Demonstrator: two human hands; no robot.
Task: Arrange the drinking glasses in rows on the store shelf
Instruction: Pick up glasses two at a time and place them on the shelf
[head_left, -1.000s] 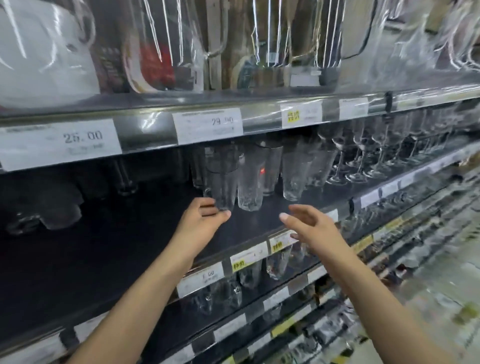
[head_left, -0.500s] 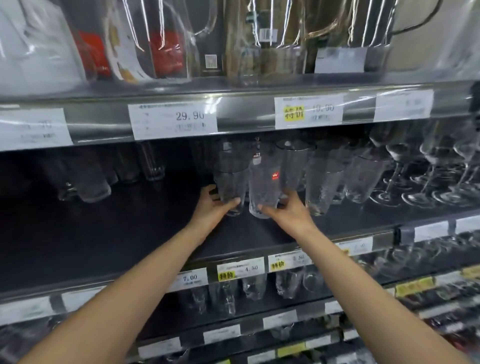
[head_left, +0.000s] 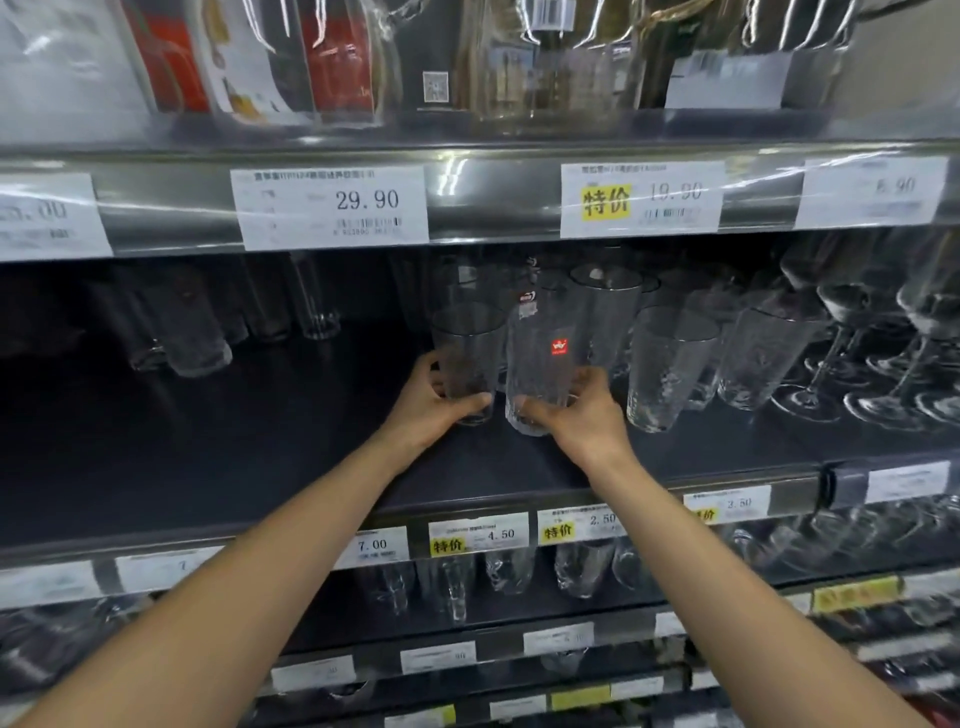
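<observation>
1. Clear glass fills the head view. A dark shelf (head_left: 249, 447) carries tumblers across its middle and right part.
2. The left hand (head_left: 434, 402) is wrapped round the lower part of a smooth tumbler (head_left: 467, 348). The thumb lies across the front near the base and the fingers are behind the glass. The tumbler is upright; I cannot tell whether its base rests on the shelf or is just above it.
3. The right hand (head_left: 584, 415) grips the bottom of a textured tumbler (head_left: 540, 374) that bears a small red sticker (head_left: 559, 347), with the thumb in front.
4. The two held tumblers are side by side in the middle of the shelf, the smooth one on the left. They are very close, but I cannot tell whether they touch.
5. More tumblers (head_left: 605, 306) stand clustered behind them. Two further textured glasses (head_left: 670, 364) stand just to the right.
6. Stemmed glasses (head_left: 852, 353) fill the right end of the shelf.
7. A few shadowed glasses (head_left: 197, 338) stand at the left rear, well apart from the hands.
8. The rail above carries a white price label (head_left: 332, 205) reading 29.90 and a yellow-marked label (head_left: 641, 200). Wrapped jugs (head_left: 545, 57) stand above it.
9. Lower glasses (head_left: 509, 569) show beneath the front labels.
</observation>
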